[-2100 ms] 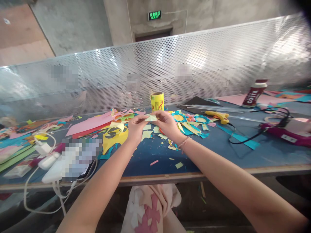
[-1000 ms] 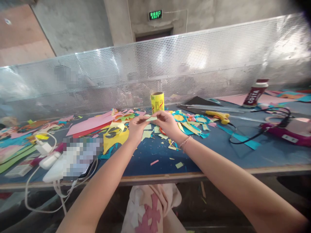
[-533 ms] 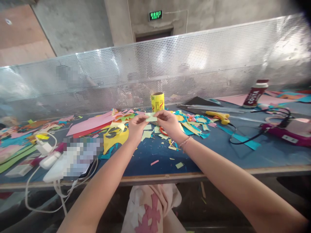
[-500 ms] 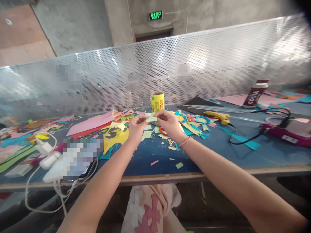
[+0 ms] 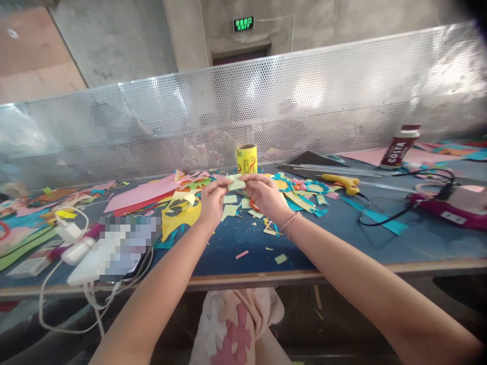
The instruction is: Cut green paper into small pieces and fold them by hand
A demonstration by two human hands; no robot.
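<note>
Since two seconds ago, both hands have lifted a little and drawn closer to the yellow roll, the pale scrap between them turned more upright; the bench itself is unchanged. Far left: green and pink sheets (image 5: 21, 241), a white charger (image 5: 67, 232) with its white cable (image 5: 63, 309) looping over the front edge, and a blurred-out flat item beside it. Next, a long pink sheet (image 5: 139, 195) and a yellow cut-out sheet (image 5: 178, 213), lying on the blue bench top (image 5: 228, 243). Centre: left hand (image 5: 210, 200), fingertips pinched together on the left edge of a small pale green paper piece (image 5: 236, 182); right hand (image 5: 264, 195), thumb and forefinger pinched on its right edge, a thin bracelet (image 5: 289, 222) at the wrist. That paper piece is held in the air between the two hands, just in front of the yellow roll (image 5: 246, 159), which stands upright near the perforated metal screen (image 5: 342, 96). Loose pale green offcuts (image 5: 229, 210) lie under the hands. Right of centre: a heap of blue and yellow paper shapes (image 5: 300, 195), then a yellow glue gun (image 5: 341, 183) on its side, a black cord (image 5: 380, 215), a tilted brown bottle (image 5: 399, 147), and a purple device (image 5: 452, 210) at the far right.
</note>
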